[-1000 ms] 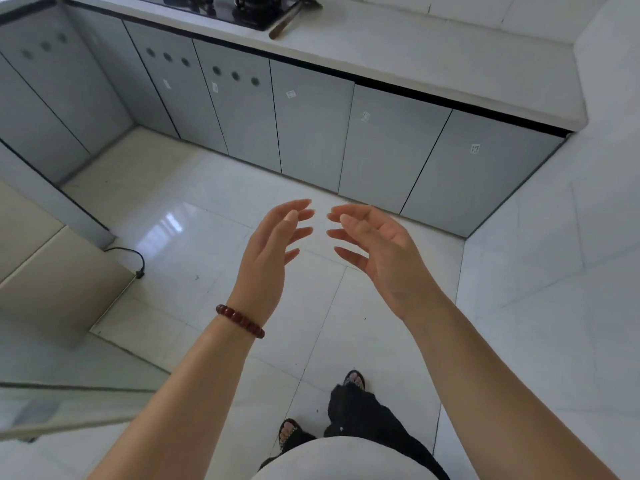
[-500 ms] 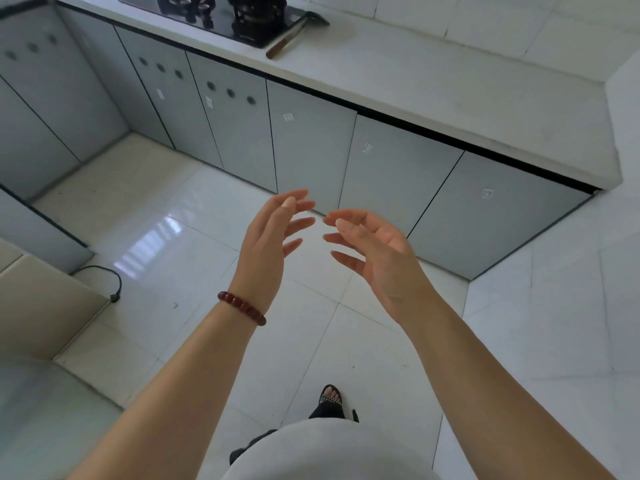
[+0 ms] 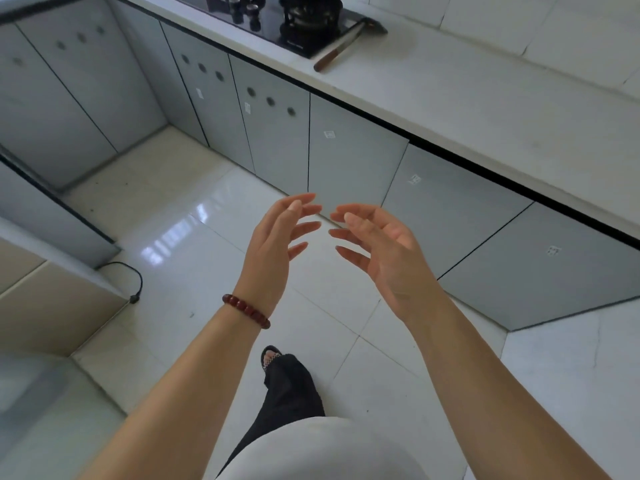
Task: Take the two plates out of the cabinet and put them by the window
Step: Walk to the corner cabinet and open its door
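My left hand [image 3: 277,247], with a dark red bead bracelet at the wrist, and my right hand [image 3: 384,258] are raised in front of me, palms facing each other, fingers spread, holding nothing. They hang above the floor in front of a row of grey base cabinets [image 3: 353,157] whose doors are all closed. No plates are in sight and no window shows.
A white countertop [image 3: 485,109] runs above the cabinets, with a black gas hob [image 3: 277,19] and a wooden-handled tool [image 3: 346,43] lying beside it. More grey cabinets line the left wall. A black cable with a plug [image 3: 133,289] lies on the glossy tiled floor. My foot [image 3: 273,358] steps forward.
I have walked closer to the cabinets; the countertop and hob now fill more of the view. Both hands keep the same open pose. One leg has swung forward.
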The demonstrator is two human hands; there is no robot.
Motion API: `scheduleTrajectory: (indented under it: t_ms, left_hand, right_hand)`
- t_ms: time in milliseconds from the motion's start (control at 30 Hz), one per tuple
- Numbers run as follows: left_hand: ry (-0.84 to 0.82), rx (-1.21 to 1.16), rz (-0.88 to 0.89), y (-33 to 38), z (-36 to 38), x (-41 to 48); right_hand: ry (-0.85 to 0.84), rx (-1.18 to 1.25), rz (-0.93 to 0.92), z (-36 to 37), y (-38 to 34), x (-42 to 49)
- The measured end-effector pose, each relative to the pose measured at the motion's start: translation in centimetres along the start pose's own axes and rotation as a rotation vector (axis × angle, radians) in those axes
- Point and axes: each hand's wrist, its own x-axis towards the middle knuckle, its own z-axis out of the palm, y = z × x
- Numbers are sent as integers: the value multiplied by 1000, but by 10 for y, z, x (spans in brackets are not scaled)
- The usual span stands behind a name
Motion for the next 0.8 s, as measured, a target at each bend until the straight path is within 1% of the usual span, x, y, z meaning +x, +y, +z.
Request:
scheduleTrajectory:
  t_ms: [200,333,500,733,800]
  left_hand:
    - [7,67,49,28,-47,98]
    - [31,95,68,41,-80,147]
    - [89,60,33,46,-113,192]
    - [171,28,19,51,-147,259]
    - [205,32,22,55,-158,290]
  right_hand:
    - [-63,11,-13,36,-22,102]
    - [-83,27,-24,62,-29,160]
    - [-126,24,7,90,-33,220]
    - [-227,18,31,116,-40,306]
    - [-275,4,40,124,-45,342]
